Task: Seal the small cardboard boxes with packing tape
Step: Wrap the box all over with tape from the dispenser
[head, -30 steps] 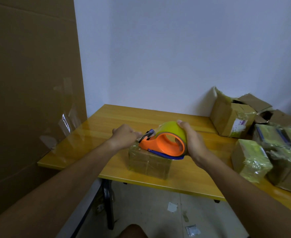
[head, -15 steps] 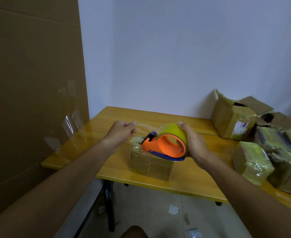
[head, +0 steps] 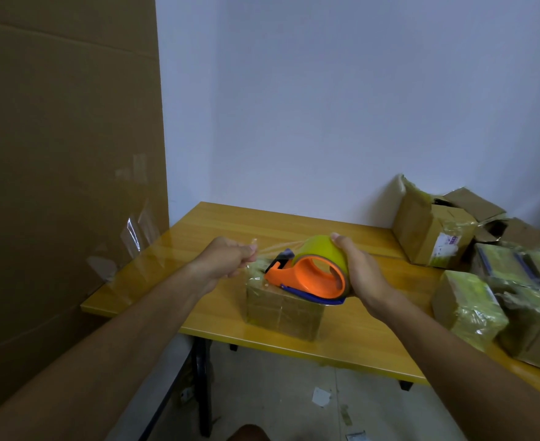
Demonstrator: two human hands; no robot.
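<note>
- Small brown cardboard box (head: 283,308) sits at the yellow wooden table's (head: 370,342) near edge, under the orange tape dispenser (head: 310,276).
- Clear tape strip (head: 278,247) is pinched by left hand (head: 227,257); right hand (head: 362,272) is curled round the dispenser.
- Strip should be kept taut and level — then laid along the seam.

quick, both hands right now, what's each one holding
Left hand: closed, pinching the free end of the tape strip.
Right hand: closed around the tape dispenser, above the small box.

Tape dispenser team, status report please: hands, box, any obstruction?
Left hand pinches tape end. Right hand grips tape dispenser over small box. Nothing in the way.
</note>
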